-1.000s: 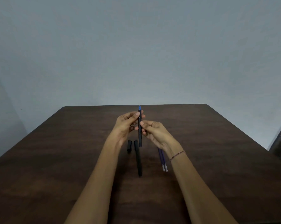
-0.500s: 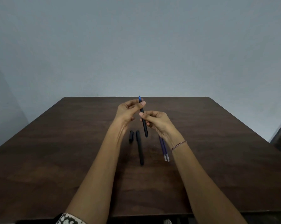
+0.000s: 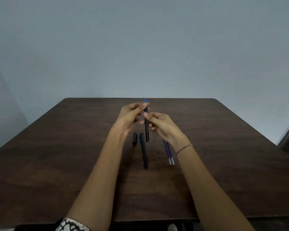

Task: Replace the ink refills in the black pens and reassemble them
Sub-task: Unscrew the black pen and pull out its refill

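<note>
1. A dark brown wooden table (image 3: pixel 57 155) with rounded far corners fills the lower half of the head view, set against a plain pale grey wall (image 3: pixel 140 47).
2. A black-and-white patterned sleeve (image 3: pixel 72 225) shows at the bottom edge, on the left arm.
3. The left hand (image 3: pixel 129 115) is raised above the table, its fingertips (image 3: pixel 144 105) pinched on the upper end of a slim black pen barrel (image 3: pixel 146 129), just below the blue tip that sticks out at the top.
4. A short black pen cap (image 3: pixel 134 138) lies on the table below the left hand, just beside a second pen.
5. That second pen, a long black capped pen (image 3: pixel 143 150), lies flat and runs lengthwise toward the person.
6. The held barrel stands nearly upright between both hands, its lower end hanging free above the table, close to the lying pen's far end.
7. The right hand (image 3: pixel 163 125) grips the barrel's middle, thumb in front and fingers curled behind.
8. Two thin blue ink refills with clear ends (image 3: pixel 169 152) lie side by side on the table, partly under the right wrist.
9. A thin pinkish chain bracelet (image 3: pixel 183 148) circles the right wrist.
</note>
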A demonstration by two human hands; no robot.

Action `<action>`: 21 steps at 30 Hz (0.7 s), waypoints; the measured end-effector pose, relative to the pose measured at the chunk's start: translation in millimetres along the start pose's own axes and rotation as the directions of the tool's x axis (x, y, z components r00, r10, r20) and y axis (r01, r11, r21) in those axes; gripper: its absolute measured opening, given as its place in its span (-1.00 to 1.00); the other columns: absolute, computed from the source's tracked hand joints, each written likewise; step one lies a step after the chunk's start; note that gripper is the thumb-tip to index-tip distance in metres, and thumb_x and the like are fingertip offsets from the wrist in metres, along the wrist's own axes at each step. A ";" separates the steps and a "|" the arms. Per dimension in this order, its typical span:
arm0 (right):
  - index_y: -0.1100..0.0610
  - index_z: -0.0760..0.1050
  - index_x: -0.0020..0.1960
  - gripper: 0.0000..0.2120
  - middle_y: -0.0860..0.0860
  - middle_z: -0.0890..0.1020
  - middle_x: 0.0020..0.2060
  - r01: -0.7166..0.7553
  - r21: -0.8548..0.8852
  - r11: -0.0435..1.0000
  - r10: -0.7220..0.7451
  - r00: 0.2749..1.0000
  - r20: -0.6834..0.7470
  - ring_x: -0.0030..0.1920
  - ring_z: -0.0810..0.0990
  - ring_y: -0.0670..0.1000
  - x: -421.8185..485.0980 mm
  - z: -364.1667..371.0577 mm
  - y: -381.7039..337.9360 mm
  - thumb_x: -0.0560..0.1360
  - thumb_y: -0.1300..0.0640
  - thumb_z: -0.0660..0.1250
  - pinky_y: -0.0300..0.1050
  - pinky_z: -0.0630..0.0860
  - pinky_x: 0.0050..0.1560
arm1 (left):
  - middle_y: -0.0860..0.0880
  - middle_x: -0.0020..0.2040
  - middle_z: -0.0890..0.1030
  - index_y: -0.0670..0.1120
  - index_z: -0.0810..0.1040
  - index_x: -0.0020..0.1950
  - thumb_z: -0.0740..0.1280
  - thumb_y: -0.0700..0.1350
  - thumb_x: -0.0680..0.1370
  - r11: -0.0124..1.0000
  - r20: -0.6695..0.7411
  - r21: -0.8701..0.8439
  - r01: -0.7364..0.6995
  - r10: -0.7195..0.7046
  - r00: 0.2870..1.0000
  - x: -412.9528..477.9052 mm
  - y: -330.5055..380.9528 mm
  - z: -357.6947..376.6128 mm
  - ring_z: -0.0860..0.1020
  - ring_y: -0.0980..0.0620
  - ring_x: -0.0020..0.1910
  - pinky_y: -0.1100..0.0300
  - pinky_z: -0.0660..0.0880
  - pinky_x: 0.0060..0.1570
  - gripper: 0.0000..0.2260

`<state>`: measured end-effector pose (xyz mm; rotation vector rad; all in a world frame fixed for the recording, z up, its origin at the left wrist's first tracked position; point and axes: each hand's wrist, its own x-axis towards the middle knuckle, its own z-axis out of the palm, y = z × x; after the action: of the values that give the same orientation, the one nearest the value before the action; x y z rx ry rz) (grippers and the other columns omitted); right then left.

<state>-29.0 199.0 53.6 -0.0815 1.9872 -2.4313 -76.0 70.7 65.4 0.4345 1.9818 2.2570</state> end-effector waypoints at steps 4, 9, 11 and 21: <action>0.19 0.58 0.01 -0.83 0.05 0.69 -0.36 -0.021 0.039 0.999 0.020 1.000 0.017 -0.50 0.46 -0.19 -0.2 0.4 0.0 0.54 0.12 0.29 -0.41 0.44 -0.45 | 0.14 -0.36 0.63 0.02 0.60 -0.26 0.47 -0.06 0.41 1.000 -0.039 -0.001 -0.004 0.004 0.999 -0.3 0.4 0.6 0.54 0.20 -0.33 0.21 0.32 -0.23 -0.92; 0.25 0.60 -0.01 -0.82 0.03 0.68 -0.39 -0.006 0.001 1.000 0.006 1.000 -0.024 -0.51 0.45 -0.19 1.0 -0.4 1.8 0.49 0.13 0.35 -0.42 0.42 -0.47 | 0.10 -0.35 0.60 0.02 0.61 -0.23 0.44 0.01 0.42 1.000 -0.012 0.020 -0.007 0.007 1.000 -0.2 0.3 1.3 0.53 0.16 -0.29 0.16 0.35 -0.18 -0.91; 0.20 0.60 -0.04 -0.85 0.02 0.68 -0.40 -0.004 0.001 1.000 0.004 0.999 -0.038 -0.51 0.45 -0.19 1.9 -1.2 1.9 0.49 0.13 0.35 -0.42 0.42 -0.47 | 0.07 -0.22 0.65 0.05 0.67 -0.12 0.30 0.11 0.52 0.999 0.071 0.048 0.021 -0.025 0.997 -0.5 0.6 -1.2 0.55 0.12 -0.12 0.10 0.35 -0.03 -0.79; 0.15 0.57 -0.10 -0.89 0.03 0.68 -0.39 0.035 -0.087 0.996 -0.039 0.999 -0.036 -0.49 0.48 -0.19 2.8 0.5 4.0 0.49 0.10 0.37 -0.39 0.44 -0.44 | 0.12 -0.33 0.63 0.03 0.60 -0.29 0.46 -0.03 0.41 0.997 0.010 0.077 0.016 -0.017 1.000 -1.5 0.8 -4.1 0.56 0.17 -0.23 0.11 0.31 -0.08 -0.90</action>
<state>-32.0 197.6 49.9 -0.0737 2.1254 -2.3857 -75.6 66.3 65.5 0.4343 2.0654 2.1697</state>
